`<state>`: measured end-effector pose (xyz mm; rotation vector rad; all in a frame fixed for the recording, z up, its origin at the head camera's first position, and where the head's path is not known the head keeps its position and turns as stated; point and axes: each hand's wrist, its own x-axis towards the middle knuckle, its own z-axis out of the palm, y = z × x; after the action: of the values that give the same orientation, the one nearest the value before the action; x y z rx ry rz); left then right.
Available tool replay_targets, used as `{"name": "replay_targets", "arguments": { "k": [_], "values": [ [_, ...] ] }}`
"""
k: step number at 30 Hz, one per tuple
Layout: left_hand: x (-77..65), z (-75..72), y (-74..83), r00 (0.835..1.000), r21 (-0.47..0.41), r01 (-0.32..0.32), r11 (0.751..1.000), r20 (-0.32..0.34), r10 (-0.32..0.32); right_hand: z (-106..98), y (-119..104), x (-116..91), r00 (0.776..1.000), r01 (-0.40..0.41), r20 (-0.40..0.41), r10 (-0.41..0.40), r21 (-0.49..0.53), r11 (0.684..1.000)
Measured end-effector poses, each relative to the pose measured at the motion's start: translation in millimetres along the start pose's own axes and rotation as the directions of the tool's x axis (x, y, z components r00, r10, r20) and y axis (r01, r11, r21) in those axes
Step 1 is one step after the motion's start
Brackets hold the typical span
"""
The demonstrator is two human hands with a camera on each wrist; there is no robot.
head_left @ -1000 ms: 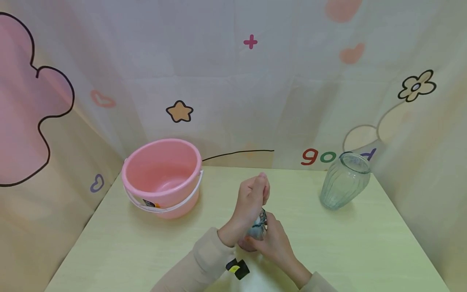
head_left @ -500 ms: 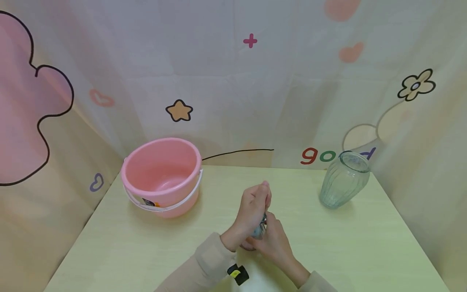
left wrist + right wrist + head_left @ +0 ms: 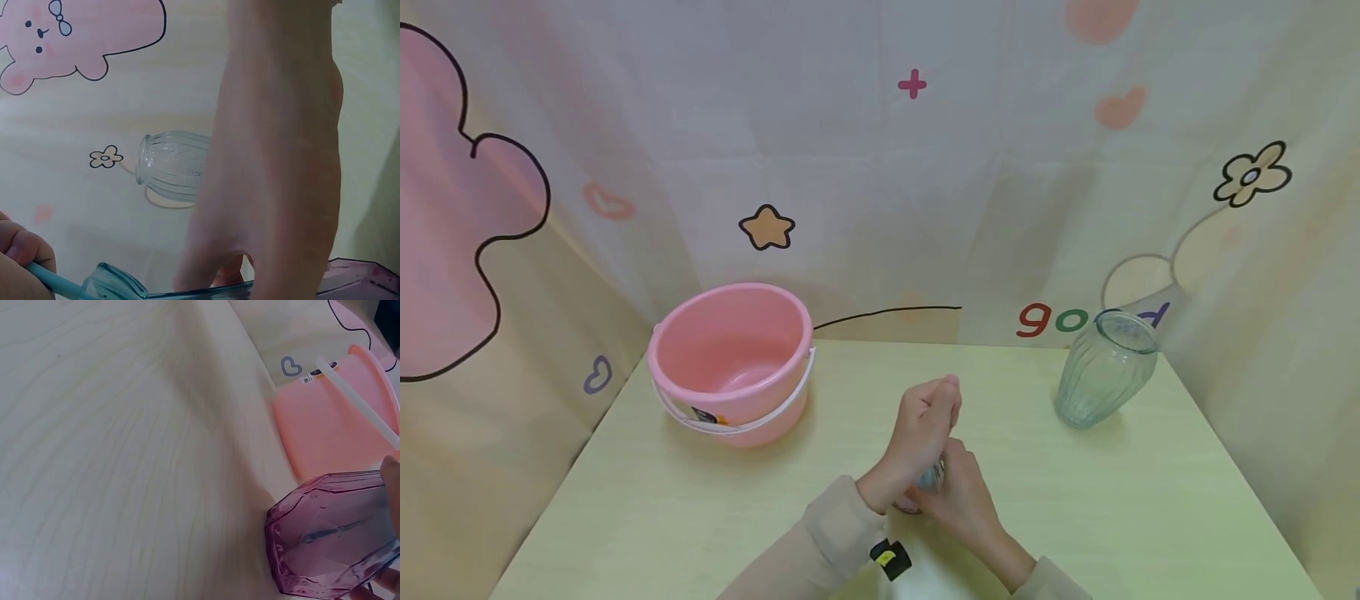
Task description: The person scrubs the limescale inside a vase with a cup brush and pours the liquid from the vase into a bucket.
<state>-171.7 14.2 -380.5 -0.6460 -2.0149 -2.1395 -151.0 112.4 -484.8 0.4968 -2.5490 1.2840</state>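
The right hand (image 3: 966, 504) grasped a faceted purple-and-teal vase (image 3: 331, 534), whose purple base projected beyond the grip; the left hand (image 3: 922, 421), just past the vase's teal mouth, clenched a light-blue rod (image 3: 57, 284) leading to it.

Head view: your left hand (image 3: 917, 425) and wrist hide the mouth and much of the vase (image 3: 929, 477); the stick (image 3: 55, 281) is lost behind your fist. Left wrist: your right hand (image 3: 964, 497) covers the base of the clear jar (image 3: 172, 165); bottom edge crops vase and both hands. Right wrist: bucket (image 3: 319, 428) cut by right edge. Dark streak (image 3: 331, 532) in vase blurred, possibly the stick's tip.
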Motion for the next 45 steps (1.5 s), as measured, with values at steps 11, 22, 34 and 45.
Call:
{"name": "replay_targets", "arguments": {
  "k": [11, 22, 34, 45],
  "values": [
    [-1.3, -7.1, 28.1, 1.000, -0.025, 0.009, 1.000, 0.005, -0.009, -14.6, 8.3, -6.6, 0.979, 0.141, 0.140, -0.146, 0.048, 0.989],
    [-1.3, -6.6, 34.0, 1.000, -0.051, -0.012, 0.999, -0.009, 0.012, -17.4, 9.5, -7.3, 0.979, 0.097, 0.173, -0.110, 0.084, 0.992],
    [-0.5, -10.1, 42.9, 0.998, -0.060, -0.065, 0.996, 0.001, 0.065, -14.3, 10.2, -7.2, 0.986, 0.025, 0.160, -0.039, 0.088, 0.996],
    [11.9, -13.2, 32.7, 0.997, -0.056, -0.080, 0.995, -0.003, 0.080, -12.5, 11.1, -6.6, 0.989, -0.019, 0.150, 0.004, 0.099, 0.995]
  ]
}}
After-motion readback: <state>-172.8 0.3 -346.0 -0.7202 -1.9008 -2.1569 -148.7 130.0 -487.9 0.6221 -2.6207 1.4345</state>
